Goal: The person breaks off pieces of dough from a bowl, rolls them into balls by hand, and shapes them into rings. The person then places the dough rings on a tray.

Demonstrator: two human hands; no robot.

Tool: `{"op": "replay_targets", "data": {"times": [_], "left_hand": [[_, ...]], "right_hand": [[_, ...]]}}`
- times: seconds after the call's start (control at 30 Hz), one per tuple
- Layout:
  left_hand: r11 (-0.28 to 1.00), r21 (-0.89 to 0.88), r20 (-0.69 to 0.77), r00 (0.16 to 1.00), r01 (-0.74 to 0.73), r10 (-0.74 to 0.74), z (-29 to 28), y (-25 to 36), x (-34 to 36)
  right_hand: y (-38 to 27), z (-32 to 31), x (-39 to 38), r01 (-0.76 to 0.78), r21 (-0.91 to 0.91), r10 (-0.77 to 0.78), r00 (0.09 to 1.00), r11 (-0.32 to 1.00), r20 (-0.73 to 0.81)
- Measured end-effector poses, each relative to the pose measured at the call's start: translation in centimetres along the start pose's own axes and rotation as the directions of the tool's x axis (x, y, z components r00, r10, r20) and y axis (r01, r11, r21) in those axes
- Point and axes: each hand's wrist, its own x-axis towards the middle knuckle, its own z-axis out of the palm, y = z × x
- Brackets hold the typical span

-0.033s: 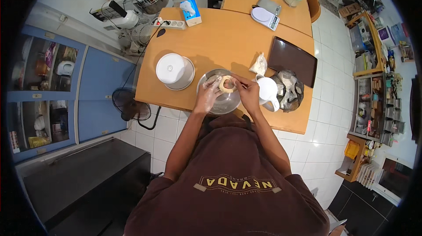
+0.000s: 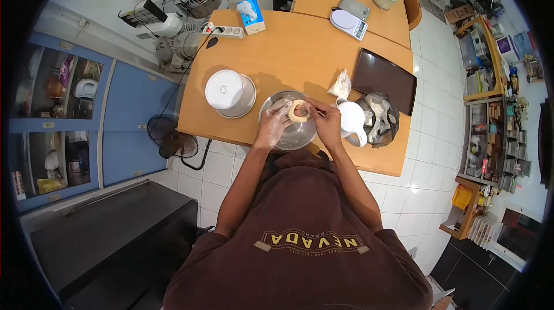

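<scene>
Between my two hands is a pale ring of dough [image 2: 298, 120] with an open middle. My left hand [image 2: 273, 125], dusted white over the fingers and wrist, grips the ring's left side. On the ring's right side, the fingers of my right hand [image 2: 328, 122] are closed on its edge. Both hands are above a round metal bowl [image 2: 295, 137] near the table's front edge. My hands and the dough hide much of the bowl's inside. Just right of my right hand stands a white pitcher [image 2: 350, 116], its handle toward me.
Left of the bowl stands a lidded white tub [image 2: 225, 91]. On the right lie a black plastic bag [image 2: 388, 121], a small bag of whitish stuff [image 2: 340, 86] and a dark tray [image 2: 385, 79]. Farther back are a scale [image 2: 347, 24], a tissue box [image 2: 253, 20] and a power strip [image 2: 229, 32].
</scene>
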Motion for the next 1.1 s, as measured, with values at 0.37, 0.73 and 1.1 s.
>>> {"op": "replay_targets", "data": {"times": [0.37, 0.73, 1.1], "left_hand": [[0.991, -0.112, -0.042, 0.997, -0.068, 0.064, 1.0, 1.0, 0.4], [0.999, -0.025, 0.008, 0.999, -0.047, 0.047, 0.8, 0.7, 0.5], [0.998, -0.046, -0.003, 0.999, -0.035, 0.035, 1.9, 1.1, 0.6]], "right_hand": [[0.5, 0.3, 0.3, -0.293, 0.53, 0.298, 0.951, 0.796, 0.079], [-0.3, -0.1, 0.6, -0.163, 0.297, 0.136, 0.985, 0.941, 0.108], [-1.4, -0.3, 0.6, -0.007, 0.077, 0.001, 0.997, 0.997, 0.076]]}}
